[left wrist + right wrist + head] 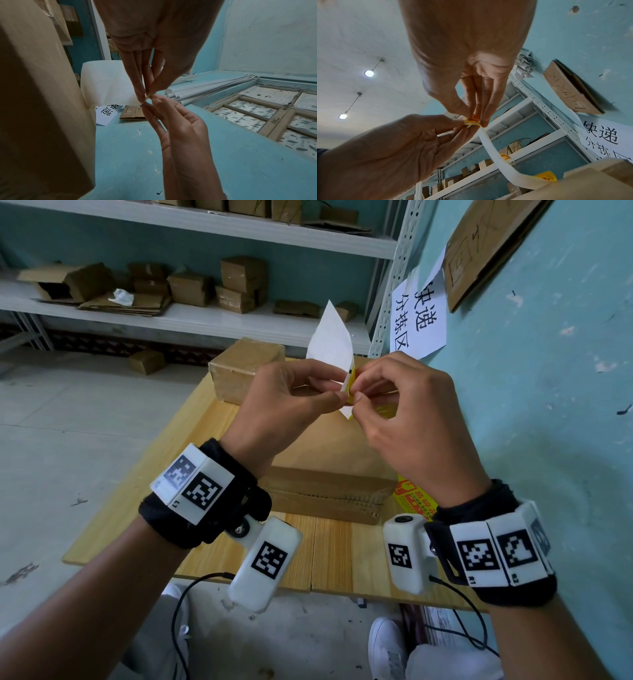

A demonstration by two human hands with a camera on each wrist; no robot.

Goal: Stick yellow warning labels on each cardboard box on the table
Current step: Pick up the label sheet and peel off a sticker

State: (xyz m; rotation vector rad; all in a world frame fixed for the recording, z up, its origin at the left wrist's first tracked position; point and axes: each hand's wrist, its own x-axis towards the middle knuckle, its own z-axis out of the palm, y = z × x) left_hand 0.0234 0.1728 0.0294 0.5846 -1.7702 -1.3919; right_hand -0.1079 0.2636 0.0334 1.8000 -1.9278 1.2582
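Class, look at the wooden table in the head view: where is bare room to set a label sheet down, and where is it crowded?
Bare: the table's near strip before the large cardboard box, and its left edge. Crowded: the far end, around the small box, under both hands.

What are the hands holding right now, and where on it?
Both the left hand and right hand pinch one corner of the yellow label and its white backing.
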